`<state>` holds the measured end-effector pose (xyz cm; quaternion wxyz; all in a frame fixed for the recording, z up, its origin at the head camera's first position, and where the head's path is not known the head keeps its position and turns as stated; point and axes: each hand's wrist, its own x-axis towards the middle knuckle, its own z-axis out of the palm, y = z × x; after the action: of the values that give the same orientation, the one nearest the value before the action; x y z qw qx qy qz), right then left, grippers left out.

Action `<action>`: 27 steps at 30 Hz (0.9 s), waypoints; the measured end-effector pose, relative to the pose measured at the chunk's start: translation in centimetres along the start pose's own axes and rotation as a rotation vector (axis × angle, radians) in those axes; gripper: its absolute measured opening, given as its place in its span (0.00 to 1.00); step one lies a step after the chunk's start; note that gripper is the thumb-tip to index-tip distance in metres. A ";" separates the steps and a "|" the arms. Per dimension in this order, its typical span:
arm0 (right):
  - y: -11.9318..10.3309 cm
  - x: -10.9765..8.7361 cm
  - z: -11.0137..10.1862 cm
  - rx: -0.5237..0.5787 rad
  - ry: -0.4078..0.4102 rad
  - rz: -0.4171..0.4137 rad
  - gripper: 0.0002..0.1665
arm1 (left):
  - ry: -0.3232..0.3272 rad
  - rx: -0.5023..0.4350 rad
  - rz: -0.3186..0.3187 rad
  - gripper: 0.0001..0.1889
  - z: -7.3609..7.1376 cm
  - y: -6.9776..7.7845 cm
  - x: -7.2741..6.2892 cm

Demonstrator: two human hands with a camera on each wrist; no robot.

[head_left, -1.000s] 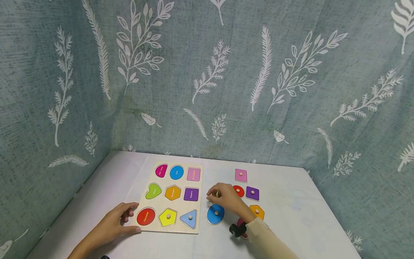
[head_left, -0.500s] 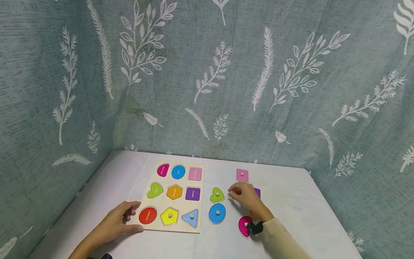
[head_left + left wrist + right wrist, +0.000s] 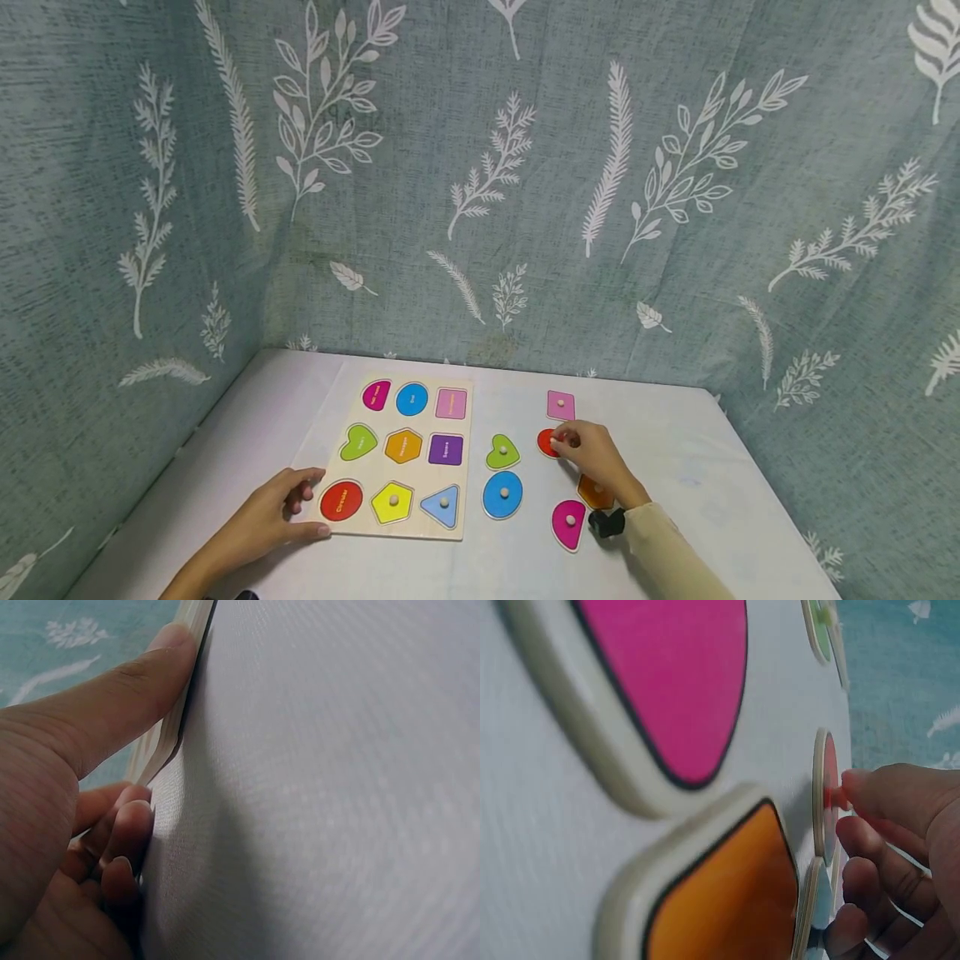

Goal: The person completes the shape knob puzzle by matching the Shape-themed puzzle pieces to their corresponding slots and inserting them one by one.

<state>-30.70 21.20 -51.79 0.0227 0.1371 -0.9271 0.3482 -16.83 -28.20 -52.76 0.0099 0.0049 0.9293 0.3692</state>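
Red circle [image 3: 546, 442] | hands: right hand [image 3: 595, 454] pinching its knob [image 3: 842, 799] | left hand [image 3: 270, 508] gripping board [image 3: 378, 471] (yellow pentagon [image 3: 392, 503] seated)

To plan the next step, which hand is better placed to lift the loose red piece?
Probably the right hand, seemingly pinching the knob of the red piece; the left hand holds the board.

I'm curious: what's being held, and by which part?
The right hand pinches a round red puzzle piece by its knob; the left hand grips the puzzle board by its corner.

Room type unclear: leaf-print fabric [image 3: 420, 167] behind and beside white tabletop [image 3: 675, 475].
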 end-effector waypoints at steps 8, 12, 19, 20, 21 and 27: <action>0.1 0.3 0.2 -0.030 -0.016 0.025 0.06 | -0.016 -0.006 0.022 0.48 -0.2 -0.4 -0.1; 0.1 0.5 0.2 -0.045 0.010 0.023 0.06 | -0.014 -0.011 0.026 0.48 -0.2 -0.3 -0.1; 0.1 0.5 0.4 -0.079 0.058 0.044 0.07 | -0.014 -0.004 0.027 0.48 -0.2 -0.1 -0.1; 0.1 0.5 0.5 -0.086 0.064 0.043 0.07 | -0.015 -0.003 0.028 0.48 -0.2 -0.2 0.0; 0.1 0.5 0.5 -0.092 0.068 0.042 0.07 | -0.014 -0.004 0.032 0.48 -0.1 -0.2 0.0; 0.0 0.2 0.5 -0.101 0.076 0.040 0.07 | -0.014 -0.007 0.040 0.48 0.0 -0.4 0.2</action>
<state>-30.84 20.86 -52.15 0.0580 0.1037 -0.9446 0.3061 -17.05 -28.44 -53.06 0.0089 0.0259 0.9276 0.3725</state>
